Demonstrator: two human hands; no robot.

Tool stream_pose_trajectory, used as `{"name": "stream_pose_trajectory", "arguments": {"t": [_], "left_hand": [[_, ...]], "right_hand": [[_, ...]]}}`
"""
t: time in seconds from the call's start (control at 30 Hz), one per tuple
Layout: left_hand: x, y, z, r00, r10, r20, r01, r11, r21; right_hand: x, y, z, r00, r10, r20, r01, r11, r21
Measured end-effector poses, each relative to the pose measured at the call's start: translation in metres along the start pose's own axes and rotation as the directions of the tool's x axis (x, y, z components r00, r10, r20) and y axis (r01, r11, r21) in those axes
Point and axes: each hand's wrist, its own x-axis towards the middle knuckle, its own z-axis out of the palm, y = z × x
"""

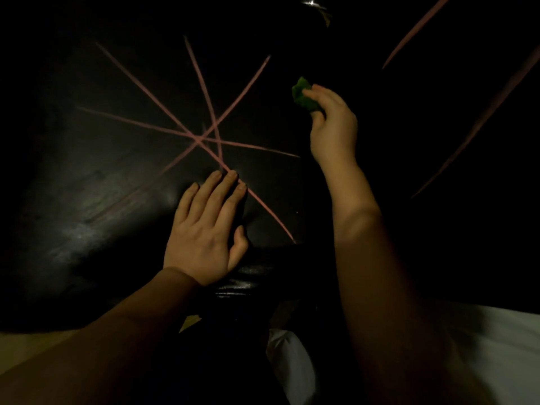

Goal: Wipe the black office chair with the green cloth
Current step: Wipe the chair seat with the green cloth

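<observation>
The black office chair fills most of the dim view, its shiny dark surface crossed by several pink lines that meet at one point left of centre. My left hand lies flat on that surface with straight fingers, fingertips touching one pink line. Up and to the right, my right hand grips a bunched green cloth; whether the cloth touches the dark surface there I cannot tell.
Two more pink lines run across the dark panel at the upper right. White fabric shows at the lower right and bottom centre. A strip of tan floor lies at the lower left. A small bright glint sits at the top.
</observation>
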Motion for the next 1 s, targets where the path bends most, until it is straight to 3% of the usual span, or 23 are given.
{"name": "stream_pose_trajectory", "arguments": {"t": [0.43,0.57,0.87,1.0], "left_hand": [[-0.001,-0.012,-0.009,0.997,0.057,0.042,-0.058,0.998,0.002],[-0.003,-0.013,-0.01,0.997,0.064,0.035,-0.064,0.998,-0.007],[-0.003,-0.013,-0.007,0.998,0.054,0.021,-0.054,0.998,-0.033],[-0.003,-0.011,-0.006,0.999,0.042,0.025,-0.041,0.999,-0.03]], "right_hand": [[-0.182,0.004,-0.033,0.99,-0.038,0.136,0.027,0.996,0.079],[-0.232,0.002,-0.04,0.987,-0.094,0.132,0.091,0.995,0.031],[-0.204,0.002,-0.035,0.976,-0.087,0.2,0.087,0.996,0.011],[-0.149,-0.006,-0.02,0.993,-0.052,0.102,0.053,0.999,-0.003]]}}
